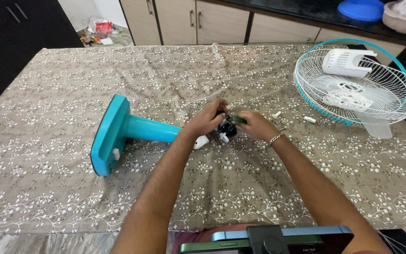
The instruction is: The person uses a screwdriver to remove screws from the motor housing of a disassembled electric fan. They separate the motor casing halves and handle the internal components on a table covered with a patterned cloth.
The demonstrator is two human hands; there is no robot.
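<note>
Carefully now: my left hand clasps the motor at the fan stand's top, my right hand pinches a green screwdriver. A slip could flick loose screws away.

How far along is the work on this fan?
Done: the wire grille and motor cover lie off to the side. In hand: both hands, left hand and right hand, work at the motor on the teal stand. Loose screws remain.
</note>
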